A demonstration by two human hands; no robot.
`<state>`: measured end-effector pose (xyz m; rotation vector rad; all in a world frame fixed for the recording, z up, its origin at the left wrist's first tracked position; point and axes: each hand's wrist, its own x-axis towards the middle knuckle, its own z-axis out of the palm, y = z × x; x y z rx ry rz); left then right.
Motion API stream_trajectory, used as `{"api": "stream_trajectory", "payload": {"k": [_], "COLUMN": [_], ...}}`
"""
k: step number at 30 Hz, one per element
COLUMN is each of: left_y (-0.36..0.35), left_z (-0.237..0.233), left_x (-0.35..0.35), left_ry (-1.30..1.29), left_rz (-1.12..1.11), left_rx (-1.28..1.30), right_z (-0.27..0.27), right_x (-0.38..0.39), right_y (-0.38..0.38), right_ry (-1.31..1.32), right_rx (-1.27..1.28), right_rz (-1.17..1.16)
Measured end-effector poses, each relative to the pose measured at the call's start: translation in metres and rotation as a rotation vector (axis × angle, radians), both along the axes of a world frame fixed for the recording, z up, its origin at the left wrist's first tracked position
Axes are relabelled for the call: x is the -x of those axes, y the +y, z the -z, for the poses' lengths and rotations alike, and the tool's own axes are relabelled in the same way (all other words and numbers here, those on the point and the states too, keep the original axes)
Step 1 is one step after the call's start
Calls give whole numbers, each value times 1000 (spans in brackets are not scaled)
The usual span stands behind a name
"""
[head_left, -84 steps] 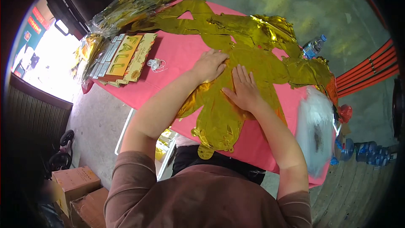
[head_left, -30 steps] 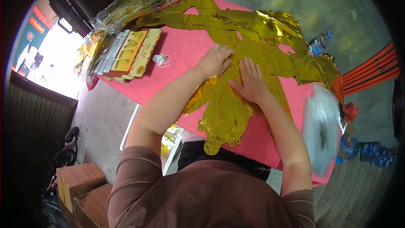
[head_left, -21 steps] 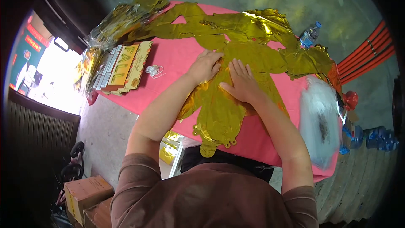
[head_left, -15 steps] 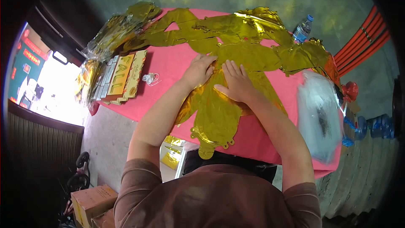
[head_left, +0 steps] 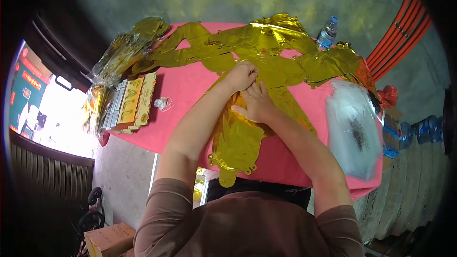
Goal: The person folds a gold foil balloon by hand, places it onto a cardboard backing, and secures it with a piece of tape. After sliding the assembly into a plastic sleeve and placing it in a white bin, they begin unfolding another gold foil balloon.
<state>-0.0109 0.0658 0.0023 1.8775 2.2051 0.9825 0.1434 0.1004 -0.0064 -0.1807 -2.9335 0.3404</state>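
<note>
A flat, uninflated gold foil balloon [head_left: 235, 143] lies in front of me, its tabbed end hanging over the near table edge. My left hand [head_left: 242, 77] is on its upper part with the fingers curled in, closed on the foil; the fingertips are partly hidden. Just below and to the right, my right hand [head_left: 258, 104] rests flat on the same balloon, fingers stretched and thumb apart. More gold foil balloons [head_left: 190, 43] spread across the far side of the pink-covered table [head_left: 178, 85], some overlapping the one under my hands.
At left are printed boxes marked FALL [head_left: 133, 97], clear-wrapped gold foil packs [head_left: 119, 52] and a small coil of white string [head_left: 163, 103]. A water bottle [head_left: 327, 33] stands at the far right edge. Clear plastic bags [head_left: 353, 131] lie at right. A cardboard box [head_left: 109, 239] sits on the floor.
My left hand has moved right, closer to my right hand, and its fingers have curled in. My right hand stays flat on the foil. The whole view has shifted slightly.
</note>
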Motion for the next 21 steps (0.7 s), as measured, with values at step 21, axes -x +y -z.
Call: {"api": "stream_trajectory", "payload": {"k": [21], "left_y": [3], "left_z": [12], "left_x": [-27], "left_ry": [253], "left_rz": [-113], "left_rx": [63], "right_z": [-36], "right_x": [-70], "right_y": [97], "right_ry": [-211], "right_rx": [136], "right_rz": [531]}}
